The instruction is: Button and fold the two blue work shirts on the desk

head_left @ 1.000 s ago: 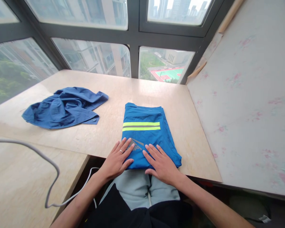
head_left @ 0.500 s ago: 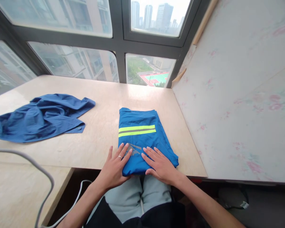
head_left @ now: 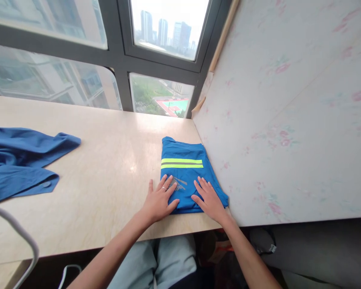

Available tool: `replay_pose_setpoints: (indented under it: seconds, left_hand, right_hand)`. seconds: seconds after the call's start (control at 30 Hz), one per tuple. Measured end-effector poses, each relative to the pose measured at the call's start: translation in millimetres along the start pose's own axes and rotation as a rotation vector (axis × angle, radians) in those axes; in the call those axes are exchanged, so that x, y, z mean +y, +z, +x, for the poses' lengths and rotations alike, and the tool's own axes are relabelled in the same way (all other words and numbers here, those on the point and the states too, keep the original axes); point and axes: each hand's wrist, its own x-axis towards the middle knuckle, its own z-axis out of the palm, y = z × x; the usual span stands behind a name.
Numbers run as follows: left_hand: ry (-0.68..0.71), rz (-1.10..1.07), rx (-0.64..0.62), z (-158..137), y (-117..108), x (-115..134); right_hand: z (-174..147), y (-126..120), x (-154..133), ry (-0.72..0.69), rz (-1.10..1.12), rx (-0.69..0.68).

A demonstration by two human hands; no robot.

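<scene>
A folded blue garment (head_left: 185, 152) with a yellow and grey reflective stripe and a grey printed logo lies flat on the wooden tabletop (head_left: 114, 168), its right side against the wall. My left hand (head_left: 159, 202), a ring on one finger, rests on its lower left part with the fingers spread. On the lower right part lies my right hand (head_left: 209, 200), flat, fingers apart. Neither hand grips the cloth. Off to the left is a second, crumpled blue garment (head_left: 21, 160) with a button near its lower corner, cut by the view's edge.
A wall (head_left: 282, 132) with floral paper borders the tabletop on the right. Grey-framed windows (head_left: 117, 64) stand along the back. A thick grey cable (head_left: 22, 237) curves at the lower left. Below the front edge are my legs (head_left: 168, 257) and dark, unclear items.
The folded garment has slid right and away from the front edge, up against the wall, with both hands on it. My view has turned to the right.
</scene>
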Motion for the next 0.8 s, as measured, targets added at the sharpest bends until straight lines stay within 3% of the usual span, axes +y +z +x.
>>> replay_pose_setpoints:
  seconds: [0.23, 0.4, 0.47, 0.57, 0.7, 0.8]
  left_hand:
    - [0.001, -0.037, -0.004, -5.6, -0.2, 7.9]
    - [-0.118, -0.121, 0.078, 17.6, -15.5, 11.9]
    - [-0.143, -0.082, 0.142, 36.2, -19.6, 11.7]
    - [-0.167, -0.004, 0.196, 67.9, -18.4, 9.5]
    - [-0.201, 0.059, 0.204, 98.6, -4.2, 5.1]
    - [-0.221, 0.089, 0.198, 104.5, 7.4, 2.1]
  right_hand:
    - [2.9, -9.1, 22.1, -0.1, -0.051, -0.042]
    - [6.0, -13.9, 25.0, -0.059, 0.014, -0.125]
    - [10.8, -13.9, 15.5, 0.002, 0.029, -0.113]
    - [22.8, -10.5, -11.6, 0.051, 0.034, 0.015]
    - [38.2, 2.0, -47.3, -0.044, 0.002, 0.137]
    - [38.6, 13.8, -55.3, -0.026, -0.057, 0.157]
